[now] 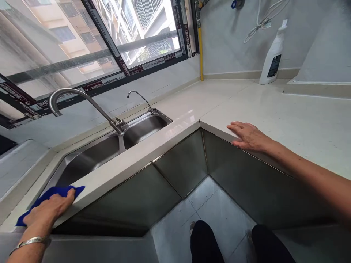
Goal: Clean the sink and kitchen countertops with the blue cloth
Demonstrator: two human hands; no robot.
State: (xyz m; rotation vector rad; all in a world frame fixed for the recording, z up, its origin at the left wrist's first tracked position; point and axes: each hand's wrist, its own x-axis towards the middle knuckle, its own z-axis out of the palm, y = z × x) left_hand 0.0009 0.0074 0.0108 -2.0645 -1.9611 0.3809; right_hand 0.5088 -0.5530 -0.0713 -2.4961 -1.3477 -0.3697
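At the lower left, my left hand (52,208) presses a blue cloth (59,190) onto the pale countertop (131,157), near the front corner of the sink. The cloth sticks out past the thumb and along the far side of the hand; my fingertips are partly hidden. My right hand (248,137) rests on the right-hand counter by its front edge, fingers stretched out and nothing in them. Beside the cloth is the double-bowl steel sink (120,143).
A tall curved faucet (82,93) and a smaller thin tap (139,95) rise behind the sink. A white spray bottle (272,58) stands by the back wall. A yellow pipe (201,54) runs down the corner. Dark green cabinet doors (179,160) line the counter's front.
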